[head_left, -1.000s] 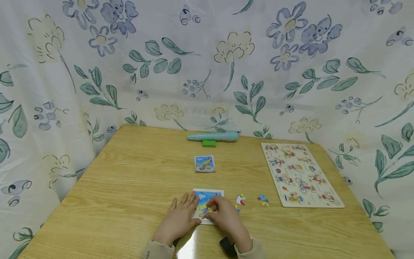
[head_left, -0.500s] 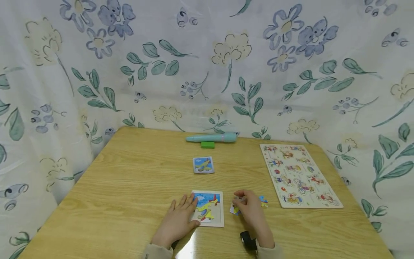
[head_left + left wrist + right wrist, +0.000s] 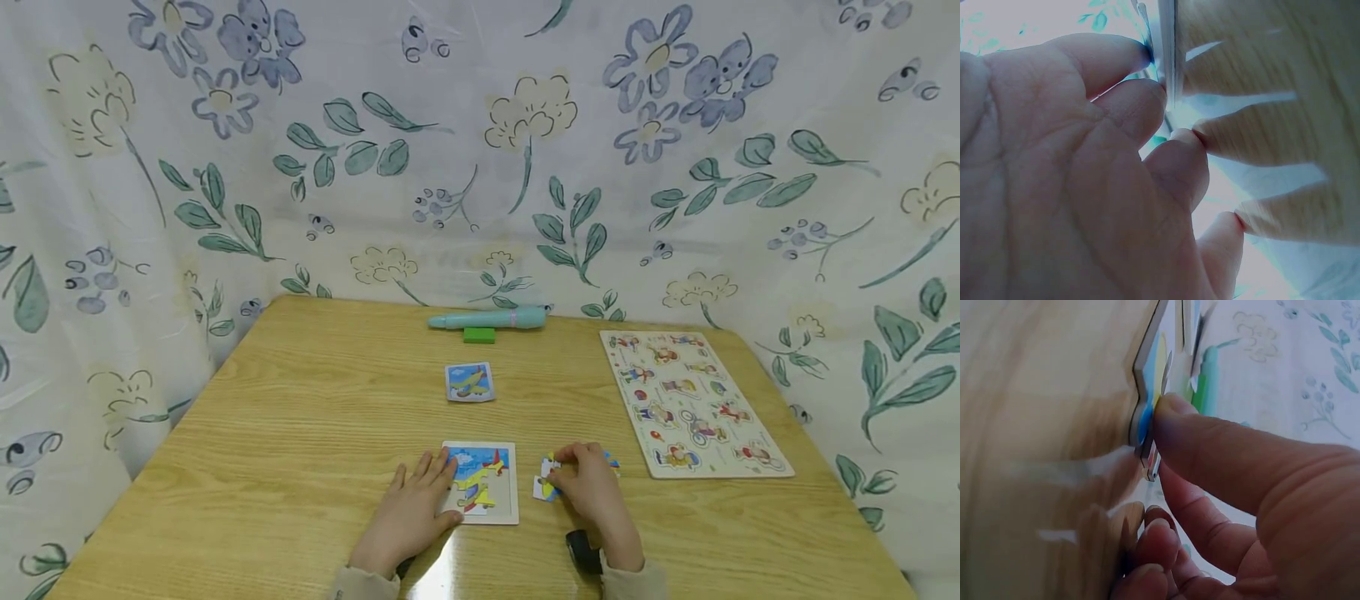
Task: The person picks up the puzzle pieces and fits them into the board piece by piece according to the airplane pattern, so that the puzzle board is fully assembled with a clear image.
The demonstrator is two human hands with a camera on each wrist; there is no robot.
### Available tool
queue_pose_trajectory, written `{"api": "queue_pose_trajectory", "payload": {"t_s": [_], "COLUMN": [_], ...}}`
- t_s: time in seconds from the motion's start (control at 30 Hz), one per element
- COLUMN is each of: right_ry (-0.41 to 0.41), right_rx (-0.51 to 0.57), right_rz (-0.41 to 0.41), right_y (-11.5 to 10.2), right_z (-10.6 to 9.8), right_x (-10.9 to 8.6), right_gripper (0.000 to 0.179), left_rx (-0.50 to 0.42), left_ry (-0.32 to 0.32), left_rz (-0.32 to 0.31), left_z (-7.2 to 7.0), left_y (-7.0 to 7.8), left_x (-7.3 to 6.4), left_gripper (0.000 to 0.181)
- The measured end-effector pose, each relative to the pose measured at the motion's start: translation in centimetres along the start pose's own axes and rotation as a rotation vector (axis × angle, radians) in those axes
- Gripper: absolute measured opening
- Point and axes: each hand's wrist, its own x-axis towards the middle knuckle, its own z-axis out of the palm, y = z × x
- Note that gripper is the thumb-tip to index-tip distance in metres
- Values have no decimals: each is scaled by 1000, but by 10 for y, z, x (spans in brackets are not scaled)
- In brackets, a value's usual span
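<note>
My left hand [image 3: 408, 512] lies with spread fingers over the left side of a small framed jigsaw board [image 3: 513, 502]. In the left wrist view the fingers [image 3: 1179, 169] rest along the board's edge and the table. The board shows a partly filled picture of a yellow and red airplane on blue sky. To its right, my right hand [image 3: 596, 496] pinches a jigsaw piece [image 3: 1152, 467] between thumb and index finger, low over the table. Another jigsaw piece [image 3: 1146, 375] lies against it in the right wrist view. Loose jigsaw pieces [image 3: 543, 487] show beside the right hand, some partly hidden by it.
An airplane picture card [image 3: 469, 382] lies beyond the board. Farther back are a green block [image 3: 479, 335] and a mint pen-shaped object [image 3: 487, 319]. A large picture puzzle board [image 3: 723, 454] lies at the right. Floral cloth [image 3: 450, 167] hangs behind the table.
My right hand has moved right from the jigsaw board to the loose pieces and now pinches one there. The left hand keeps its place on the board.
</note>
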Motion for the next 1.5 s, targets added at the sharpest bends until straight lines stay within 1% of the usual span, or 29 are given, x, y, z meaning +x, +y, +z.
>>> {"api": "queue_pose_trajectory", "payload": {"t_s": [0.2, 0.27, 0.37, 0.57, 0.7, 0.8, 0.87, 1.0, 1.07, 1.2, 1.27, 1.4, 1.5], "right_ry": [-2, -3, -8, 3, 4, -42, -82, -172, -230, -341, -356, -342, -349], "right_rx": [-5, 14, 61, 163, 283, 352, 349, 294, 279, 260, 230, 182, 165], "right_rz": [-13, -21, -20, 2, -2, -14, -37, -119, -164, -216, -237, -267, -285], "right_y": [-1, -1, 0, 1, -5, -14, -23, -41, -50, -63, -66, -70, -73], "right_z": [1, 2, 2, 3, 6, 11, 17, 31, 39, 53, 58, 62, 64], "right_x": [0, 0, 1, 1, 1, 1, 0, -1, -1, -6, -8, -11, -11], "right_gripper": [23, 23, 21, 9, 13, 15, 13, 9, 8, 7, 7, 8, 7], "left_rx": [0, -1, 2, -6, -1, 4, 3, -4, 2, 28, 35, 43, 44], "left_ry": [2, 4, 8, 7, 11, 10, 4, -1, -1, -9, -14, -3, 1], "left_rz": [1, 0, 4, 0, 0, -1, -7, -14, -11, 0, 3, 4, 1], "left_z": [1, 1, 1, 1, 0, 0, 0, 1, 1, 3, 3, 2, 1], "left_y": [0, 0, -1, -1, -1, -1, -1, -1, -1, 0, 0, 0, -1], "left_x": [1, 1, 1, 0, -1, -1, -1, -1, 0, 0, 0, 1, 0], "left_gripper": [76, 76, 77, 77, 76, 76, 77, 77, 77, 77, 77, 77, 78]}}
